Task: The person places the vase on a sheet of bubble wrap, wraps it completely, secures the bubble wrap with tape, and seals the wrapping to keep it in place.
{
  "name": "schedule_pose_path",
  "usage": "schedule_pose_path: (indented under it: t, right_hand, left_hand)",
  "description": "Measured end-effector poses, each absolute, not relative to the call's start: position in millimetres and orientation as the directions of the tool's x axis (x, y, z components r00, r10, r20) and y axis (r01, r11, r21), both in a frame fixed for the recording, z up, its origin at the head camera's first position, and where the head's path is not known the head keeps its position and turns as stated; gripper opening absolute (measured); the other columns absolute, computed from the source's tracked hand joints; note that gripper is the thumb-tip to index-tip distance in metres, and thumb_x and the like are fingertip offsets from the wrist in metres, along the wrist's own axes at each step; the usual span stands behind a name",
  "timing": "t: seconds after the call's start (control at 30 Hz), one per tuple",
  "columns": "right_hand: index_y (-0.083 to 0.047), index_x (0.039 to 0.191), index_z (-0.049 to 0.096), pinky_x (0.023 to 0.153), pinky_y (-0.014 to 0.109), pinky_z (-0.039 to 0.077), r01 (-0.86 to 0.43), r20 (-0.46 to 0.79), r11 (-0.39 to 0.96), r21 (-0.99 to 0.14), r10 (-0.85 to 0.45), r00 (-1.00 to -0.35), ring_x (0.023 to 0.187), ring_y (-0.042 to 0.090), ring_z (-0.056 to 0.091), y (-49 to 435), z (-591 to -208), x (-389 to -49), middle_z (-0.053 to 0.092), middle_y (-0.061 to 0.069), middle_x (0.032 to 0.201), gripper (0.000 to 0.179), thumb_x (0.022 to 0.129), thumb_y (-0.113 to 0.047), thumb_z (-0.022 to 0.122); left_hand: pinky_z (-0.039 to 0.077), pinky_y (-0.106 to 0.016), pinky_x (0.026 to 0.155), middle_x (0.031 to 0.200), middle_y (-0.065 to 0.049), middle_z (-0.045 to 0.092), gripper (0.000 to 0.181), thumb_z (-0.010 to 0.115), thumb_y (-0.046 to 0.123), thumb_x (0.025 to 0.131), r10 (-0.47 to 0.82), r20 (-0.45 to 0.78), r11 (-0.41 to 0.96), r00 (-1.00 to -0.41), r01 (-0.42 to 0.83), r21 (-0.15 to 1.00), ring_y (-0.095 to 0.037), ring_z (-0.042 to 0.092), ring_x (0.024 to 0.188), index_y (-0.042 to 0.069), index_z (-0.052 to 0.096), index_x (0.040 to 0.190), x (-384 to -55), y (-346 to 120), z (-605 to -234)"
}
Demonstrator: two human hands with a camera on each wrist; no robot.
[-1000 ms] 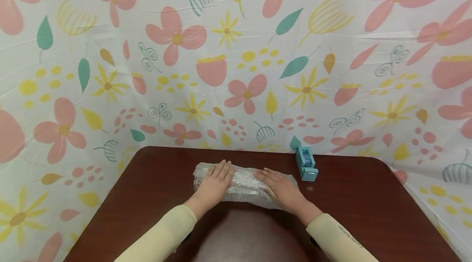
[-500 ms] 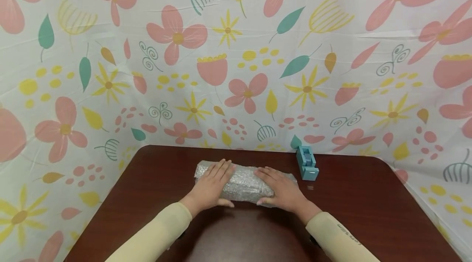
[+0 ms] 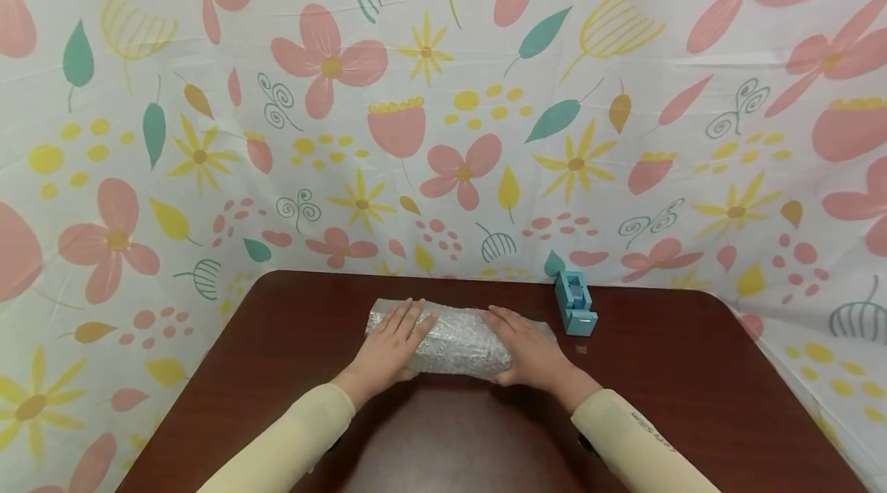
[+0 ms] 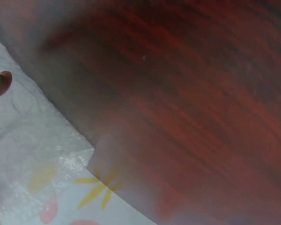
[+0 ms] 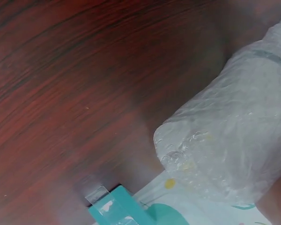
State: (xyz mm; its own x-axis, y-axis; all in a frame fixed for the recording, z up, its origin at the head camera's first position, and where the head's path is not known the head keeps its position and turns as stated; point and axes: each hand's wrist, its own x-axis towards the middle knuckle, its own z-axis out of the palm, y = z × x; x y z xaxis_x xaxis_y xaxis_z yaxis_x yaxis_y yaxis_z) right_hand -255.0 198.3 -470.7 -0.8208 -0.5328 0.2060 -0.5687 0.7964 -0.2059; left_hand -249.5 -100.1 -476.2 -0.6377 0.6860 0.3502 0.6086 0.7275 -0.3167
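Note:
A roll of bubble wrap (image 3: 460,343) lies crosswise near the back of the brown table. My left hand (image 3: 388,347) grips its left part, fingers over the top and thumb at the near side. On the right part, my right hand (image 3: 532,350) holds it the same way, fingers spread across it. The left wrist view shows a flat edge of the bubble wrap (image 4: 28,122) with a fingertip (image 4: 2,83) against it. In the right wrist view the rounded end of the bubble wrap (image 5: 225,126) shows; most of that hand is out of frame. What the wrap encloses is hidden.
A blue tape dispenser (image 3: 575,304) stands right of the roll near the table's back edge. A small clear piece (image 3: 581,350) lies before it. Flower-printed cloth (image 3: 460,131) hangs behind and beside the table (image 3: 312,308).
My hands have gone from lying flat over the bubble wrap to gripping it, thumbs first spreading out, then closing on its near side. The roll has barely shifted.

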Motion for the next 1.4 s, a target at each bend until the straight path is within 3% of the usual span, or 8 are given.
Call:
schedule_pose_path:
  t: [0.17,0.4,0.6,1.0,1.17,1.4]
  right_hand:
    - [-0.006,0.154,0.041,0.11,0.054,0.05,-0.548,0.178,0.812,-0.198,-0.52,-0.835,0.142,0.039,0.049,196.2,-465.2,-258.6,0.046,0.021,0.157,0.106,0.068,-0.037,0.095]
    - [-0.006,0.156,0.039,0.11,0.063,0.046,-0.489,0.112,0.858,-0.159,-0.476,-0.872,0.144,0.04,0.048,192.5,-456.0,-261.0,0.043,0.019,0.16,0.11,0.068,-0.04,0.095]
    - [-0.006,0.157,0.038,0.112,0.065,0.043,-0.441,0.079,0.891,-0.113,-0.434,-0.897,0.145,0.037,0.048,190.6,-451.9,-263.9,0.043,0.018,0.162,0.112,0.067,-0.042,0.095]
    - [-0.009,0.157,0.037,0.114,0.063,0.042,-0.426,0.052,0.903,-0.06,-0.424,-0.904,0.147,0.04,0.045,191.2,-454.6,-265.0,0.042,0.015,0.162,0.112,0.067,-0.042,0.095]
    - [-0.009,0.156,0.04,0.114,0.062,0.042,-0.424,0.067,0.905,-0.037,-0.421,-0.905,0.145,0.04,0.047,188.5,-456.1,-267.8,0.044,0.015,0.161,0.111,0.066,-0.041,0.096]
    - [-0.013,0.154,0.044,0.113,0.058,0.046,-0.426,0.096,0.905,-0.003,-0.424,-0.901,0.142,0.039,0.049,181.9,-454.7,-272.9,0.047,0.015,0.158,0.105,0.066,-0.037,0.096]
  left_hand:
    - [0.052,-0.038,0.109,0.154,-0.019,0.05,0.106,0.092,0.052,0.068,0.688,0.407,0.725,-0.601,0.593,-0.35,-0.033,0.054,0.139,0.01,0.041,0.152,-248.4,-99.1,-472.1]
    - [0.059,-0.036,0.097,0.148,-0.02,0.053,0.103,0.093,0.053,0.066,0.664,0.41,0.747,-0.625,0.57,-0.342,-0.035,0.059,0.133,0.011,0.048,0.147,-243.2,-93.2,-466.1]
    - [0.061,-0.034,0.094,0.141,-0.02,0.057,0.101,0.094,0.056,0.062,0.653,0.452,0.757,-0.608,0.529,-0.383,-0.035,0.063,0.126,0.011,0.052,0.142,-236.8,-85.8,-466.3]
    - [0.062,-0.026,0.083,0.132,-0.015,0.065,0.107,0.081,0.08,0.059,0.676,0.477,0.726,-0.561,0.394,-0.564,-0.027,0.072,0.112,0.013,0.058,0.14,-218.9,-78.1,-472.3]
    - [0.062,-0.027,0.083,0.128,-0.015,0.069,0.104,0.079,0.081,0.06,0.67,0.481,0.722,-0.565,0.344,-0.601,-0.028,0.074,0.108,0.015,0.061,0.138,-213.2,-72.5,-474.4]
    - [0.061,-0.028,0.075,0.12,-0.011,0.073,0.099,0.083,0.077,0.053,0.61,0.566,0.767,-0.555,0.235,-0.597,-0.026,0.075,0.101,0.016,0.066,0.13,-203.9,-59.2,-479.8]
